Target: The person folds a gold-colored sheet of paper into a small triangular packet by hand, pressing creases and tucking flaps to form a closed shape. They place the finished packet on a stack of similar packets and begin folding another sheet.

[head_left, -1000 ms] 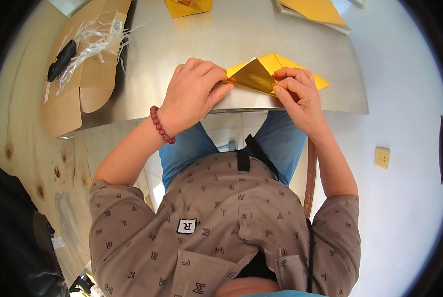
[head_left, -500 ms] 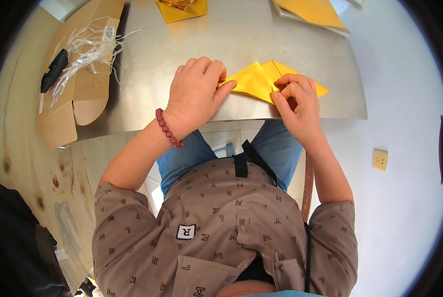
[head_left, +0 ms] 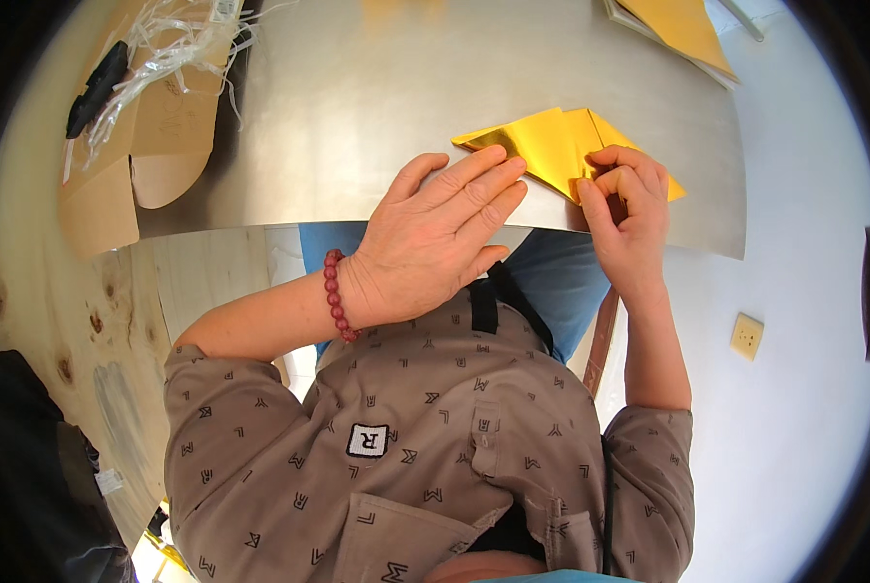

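Observation:
A folded piece of shiny gold paper (head_left: 548,146) lies near the front edge of the metal table, with pointed ends to left and right. My left hand (head_left: 444,228) is open, palm down, its fingers stretched out. Its fingertips reach the paper's lower left edge; whether they press on it I cannot tell. A beaded bracelet (head_left: 334,291) circles the left wrist. My right hand (head_left: 629,209) pinches the lower edge of the paper, right of its middle, with thumb and forefinger; the other fingers are curled.
A cardboard box (head_left: 168,126) stands along the table's left side, with clear plastic strips (head_left: 168,73) and a black object (head_left: 98,89) on it. A stack of gold sheets (head_left: 673,34) lies at the far right. The metal tabletop (head_left: 357,117) ends close to my body.
My left hand has let go of the paper's left end, drawn back toward me and flattened out. My right hand keeps its pinch. The view has shifted; the folded gold piece at the back has left it.

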Motion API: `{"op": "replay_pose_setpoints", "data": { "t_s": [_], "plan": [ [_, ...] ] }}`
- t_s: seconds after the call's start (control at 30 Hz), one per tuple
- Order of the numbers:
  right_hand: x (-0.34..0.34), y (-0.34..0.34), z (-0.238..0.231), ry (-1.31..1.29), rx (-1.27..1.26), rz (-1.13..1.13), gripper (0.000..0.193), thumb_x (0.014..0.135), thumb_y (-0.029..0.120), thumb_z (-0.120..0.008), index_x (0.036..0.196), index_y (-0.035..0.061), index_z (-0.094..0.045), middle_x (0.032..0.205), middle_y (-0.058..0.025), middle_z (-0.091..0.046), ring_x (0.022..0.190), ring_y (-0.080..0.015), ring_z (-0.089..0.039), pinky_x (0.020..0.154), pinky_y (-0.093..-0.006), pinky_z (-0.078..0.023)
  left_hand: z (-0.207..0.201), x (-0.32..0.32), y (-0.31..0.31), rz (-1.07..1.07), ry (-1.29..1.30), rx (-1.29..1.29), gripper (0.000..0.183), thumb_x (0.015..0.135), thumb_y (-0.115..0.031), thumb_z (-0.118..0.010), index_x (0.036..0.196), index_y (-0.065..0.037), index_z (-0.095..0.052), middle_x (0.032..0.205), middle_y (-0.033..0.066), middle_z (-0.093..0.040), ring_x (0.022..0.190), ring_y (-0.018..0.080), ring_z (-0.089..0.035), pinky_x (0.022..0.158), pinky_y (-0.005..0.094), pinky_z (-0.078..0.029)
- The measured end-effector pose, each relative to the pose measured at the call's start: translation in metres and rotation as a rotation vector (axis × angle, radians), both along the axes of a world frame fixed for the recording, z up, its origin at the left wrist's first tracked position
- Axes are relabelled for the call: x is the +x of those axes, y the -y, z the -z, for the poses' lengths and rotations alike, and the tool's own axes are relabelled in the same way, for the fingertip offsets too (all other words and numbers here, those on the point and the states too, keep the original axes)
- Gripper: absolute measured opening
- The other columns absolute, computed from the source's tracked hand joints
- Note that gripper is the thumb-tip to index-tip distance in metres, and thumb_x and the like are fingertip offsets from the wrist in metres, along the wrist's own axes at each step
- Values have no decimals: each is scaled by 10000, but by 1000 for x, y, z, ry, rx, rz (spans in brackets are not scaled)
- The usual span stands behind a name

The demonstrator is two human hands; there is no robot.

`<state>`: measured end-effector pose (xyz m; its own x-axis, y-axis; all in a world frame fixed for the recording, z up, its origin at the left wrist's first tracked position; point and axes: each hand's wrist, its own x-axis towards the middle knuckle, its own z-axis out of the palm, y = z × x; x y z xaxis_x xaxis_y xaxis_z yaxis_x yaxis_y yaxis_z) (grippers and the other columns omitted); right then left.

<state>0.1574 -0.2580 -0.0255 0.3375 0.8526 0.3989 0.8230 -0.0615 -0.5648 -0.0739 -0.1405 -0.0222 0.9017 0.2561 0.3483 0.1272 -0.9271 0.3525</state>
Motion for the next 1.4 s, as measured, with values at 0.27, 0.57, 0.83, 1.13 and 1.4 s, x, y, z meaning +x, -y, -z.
{"op": "replay_pose_setpoints", "data": {
  "t_s": [0.27,0.57,0.83,1.13,1.4],
  "plan": [
    [-1,1,0,-5,-22,14,151,843,28,-767,795,51,-625,1117,-68,-690,1079,-279,-554,942,-372,-447,-2,-6,-4,-15,-43,-28,663,810,-307,-820,1373,-28,-608,1532,100,-534,1459,245,-451,1152,489,-366],
    [0,1,-3,-7,-44,24,152,841,6,-755,794,52,-618,1115,-74,-688,1065,-271,-551,932,-364,-437,-1,-3,-5,-28,-40,-72,752,762,-339,-841,1403,-32,-595,1525,90,-534,1473,260,-433,1164,506,-354],
    [-1,1,-4,4,-49,27,155,837,-3,-750,792,55,-614,1113,-81,-683,1060,-268,-553,932,-367,-434,0,-2,-5,-42,-48,-90,786,739,-358,-854,1410,-43,-594,1533,75,-531,1485,262,-420,1186,506,-337],
    [-1,1,-5,19,-63,42,154,839,7,-747,794,58,-609,1112,-79,-676,1058,-264,-556,929,-372,-434,0,-2,-5,-48,-45,-104,799,729,-362,-863,1412,-44,-597,1537,70,-529,1493,268,-411,1196,502,-333],
    [-1,0,-4,-6,-47,25,147,834,10,-753,800,57,-618,1115,-77,-679,1060,-263,-560,939,-375,-434,0,-1,-5,-56,-58,-85,817,726,-356,-864,1429,-45,-588,1543,73,-522,1494,286,-405,1190,500,-338]
  ]
}}
